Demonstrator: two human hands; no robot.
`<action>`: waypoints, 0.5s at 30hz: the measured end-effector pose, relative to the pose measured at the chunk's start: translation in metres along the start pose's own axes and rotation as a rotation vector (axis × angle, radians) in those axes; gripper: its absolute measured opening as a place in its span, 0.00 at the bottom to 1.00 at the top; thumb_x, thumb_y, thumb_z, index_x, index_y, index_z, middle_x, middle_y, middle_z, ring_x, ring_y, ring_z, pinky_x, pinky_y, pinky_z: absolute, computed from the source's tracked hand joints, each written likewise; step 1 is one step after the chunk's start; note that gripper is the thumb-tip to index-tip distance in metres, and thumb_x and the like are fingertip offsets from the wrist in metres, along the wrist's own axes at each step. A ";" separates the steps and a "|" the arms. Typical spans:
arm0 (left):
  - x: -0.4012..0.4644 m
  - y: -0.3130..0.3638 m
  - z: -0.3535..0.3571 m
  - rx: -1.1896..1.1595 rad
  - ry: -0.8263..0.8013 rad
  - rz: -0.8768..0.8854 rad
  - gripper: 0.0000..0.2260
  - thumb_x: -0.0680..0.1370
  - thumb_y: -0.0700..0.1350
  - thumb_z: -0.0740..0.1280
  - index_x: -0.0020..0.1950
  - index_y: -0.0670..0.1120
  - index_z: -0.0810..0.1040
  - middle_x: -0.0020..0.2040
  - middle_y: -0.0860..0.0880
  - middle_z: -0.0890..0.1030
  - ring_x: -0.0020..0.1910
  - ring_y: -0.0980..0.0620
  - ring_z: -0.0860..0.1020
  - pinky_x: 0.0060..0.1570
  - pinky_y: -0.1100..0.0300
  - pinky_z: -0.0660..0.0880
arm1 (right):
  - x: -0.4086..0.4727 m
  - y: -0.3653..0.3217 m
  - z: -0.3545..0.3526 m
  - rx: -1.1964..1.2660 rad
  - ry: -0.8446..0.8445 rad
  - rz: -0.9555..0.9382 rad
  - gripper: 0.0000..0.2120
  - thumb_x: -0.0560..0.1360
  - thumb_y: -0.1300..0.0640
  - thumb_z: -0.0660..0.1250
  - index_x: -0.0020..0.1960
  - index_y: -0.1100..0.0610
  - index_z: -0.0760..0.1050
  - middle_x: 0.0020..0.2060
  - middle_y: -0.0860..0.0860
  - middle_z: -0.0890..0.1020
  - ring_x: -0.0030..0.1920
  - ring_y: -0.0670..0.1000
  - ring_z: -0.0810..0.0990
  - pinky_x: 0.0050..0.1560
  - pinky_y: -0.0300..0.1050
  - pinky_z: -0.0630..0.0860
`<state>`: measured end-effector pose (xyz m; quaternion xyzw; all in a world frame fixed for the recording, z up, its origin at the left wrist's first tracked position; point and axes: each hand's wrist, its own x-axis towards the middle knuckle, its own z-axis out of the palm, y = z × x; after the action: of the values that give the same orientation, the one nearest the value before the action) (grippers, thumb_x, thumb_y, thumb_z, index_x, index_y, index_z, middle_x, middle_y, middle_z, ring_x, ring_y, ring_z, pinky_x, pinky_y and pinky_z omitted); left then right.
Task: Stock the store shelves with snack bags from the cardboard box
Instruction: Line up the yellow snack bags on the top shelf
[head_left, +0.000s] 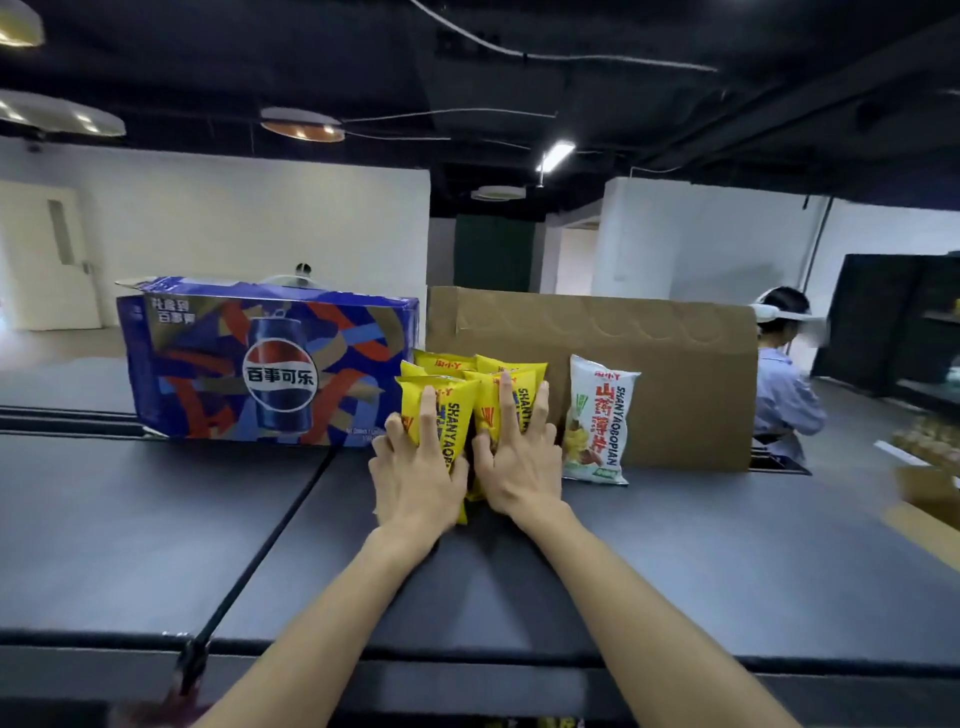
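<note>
Head view: left hand (415, 475) and right hand (514, 457) both flat, fingers straight and spread, pressed against fronts of upright yellow snack bags (470, 402); no curled grip, nothing pinched. Yellow bags bunched in two rows on dark shelf top (675, 561), more behind the front pair. Just right, a white snack bag (600, 421) standing alone, apart from the hands. Behind it a plain cardboard box (675, 364); left of the yellow bags a blue cola carton (260, 364), touching or nearly so. Probably mid-task: several bags placed, now squared up; box contents hidden, remaining count unknown. Far right, another person (784, 384).
</note>
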<state>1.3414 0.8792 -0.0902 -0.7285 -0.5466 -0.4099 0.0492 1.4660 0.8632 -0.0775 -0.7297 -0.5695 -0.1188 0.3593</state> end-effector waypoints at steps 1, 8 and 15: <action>-0.001 0.000 0.000 -0.013 -0.010 -0.002 0.38 0.77 0.58 0.63 0.78 0.53 0.42 0.68 0.39 0.59 0.59 0.36 0.67 0.54 0.43 0.70 | -0.002 0.000 0.000 0.007 -0.026 0.019 0.36 0.79 0.42 0.54 0.78 0.39 0.34 0.78 0.57 0.39 0.64 0.64 0.67 0.61 0.60 0.67; -0.009 0.003 -0.015 -0.166 -0.169 -0.033 0.42 0.78 0.57 0.60 0.76 0.56 0.29 0.76 0.39 0.47 0.70 0.35 0.58 0.66 0.40 0.62 | -0.006 -0.008 -0.010 0.021 -0.165 0.143 0.35 0.82 0.44 0.53 0.77 0.41 0.31 0.78 0.60 0.38 0.67 0.67 0.67 0.67 0.61 0.61; -0.040 0.005 -0.036 -0.057 -0.252 -0.008 0.46 0.73 0.59 0.65 0.77 0.57 0.33 0.77 0.37 0.42 0.75 0.34 0.49 0.72 0.38 0.54 | -0.030 0.002 -0.033 0.067 -0.269 0.155 0.35 0.81 0.45 0.57 0.79 0.41 0.37 0.79 0.61 0.44 0.74 0.68 0.56 0.72 0.60 0.57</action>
<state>1.3233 0.8279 -0.0904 -0.7732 -0.5396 -0.3307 -0.0420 1.4656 0.8189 -0.0720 -0.7686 -0.5579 0.0270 0.3120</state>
